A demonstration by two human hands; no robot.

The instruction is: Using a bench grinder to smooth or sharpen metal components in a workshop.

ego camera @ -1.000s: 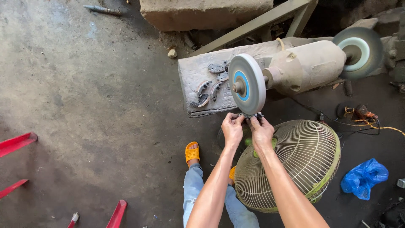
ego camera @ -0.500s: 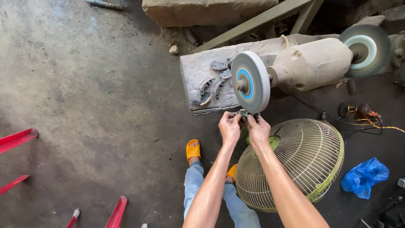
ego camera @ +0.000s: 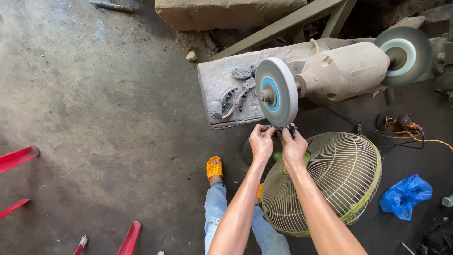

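Hands (ego camera: 277, 143) on small dark toothed part (ego camera: 283, 128)

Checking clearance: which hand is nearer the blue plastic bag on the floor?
Right. The right hand is at the grinding wheel, on the side toward the blue bag; the left hand is beside it, farther away.

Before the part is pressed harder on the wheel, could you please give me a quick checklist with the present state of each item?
1. Both hands on the part: left hand and right hand pinch the small metal part. Ok.
2. Part at the wheel: it sits at the lower rim of the grinding wheel. Ok.
3. Fingers away from the wheel: very close, no gloves. Not ok.
4. Wheel spinning: cannot tell.
5. Footing: open orange sandal on the floor. Not ok.
6. Room below the hands: fan lies right under the arms. Not ok.
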